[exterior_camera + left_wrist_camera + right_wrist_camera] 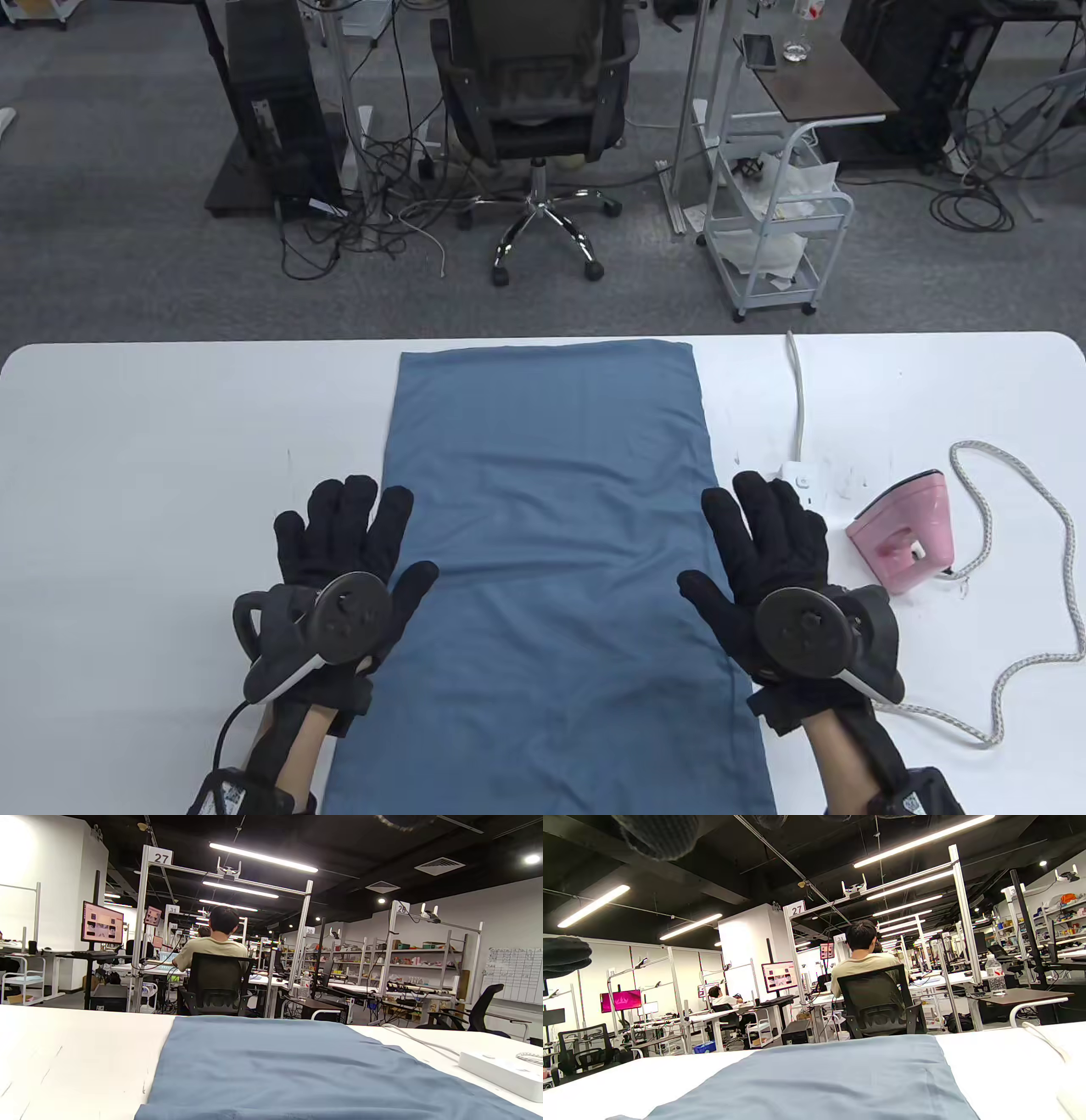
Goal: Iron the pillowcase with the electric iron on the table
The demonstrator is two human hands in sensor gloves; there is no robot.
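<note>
So the blue pillowcase (547, 552) is already spread flat down the middle of the white bench (170, 441); looks pretty smooth, though I'd guess that's just hand-flattening; both hands are splayed wide and holding nothing, left hand (344, 543) at its left edge, right hand (764, 543) at its right edge; the pink iron (904, 531) sits off to the right by the power strip (802, 480), untouched; so actual ironing hasn't started, basically everything's still left to do.

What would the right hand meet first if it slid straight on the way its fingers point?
Probably the white power strip: the right hand points away from the person, slightly leftward, fingertips just short of it. Height above the table is unclear.
</note>
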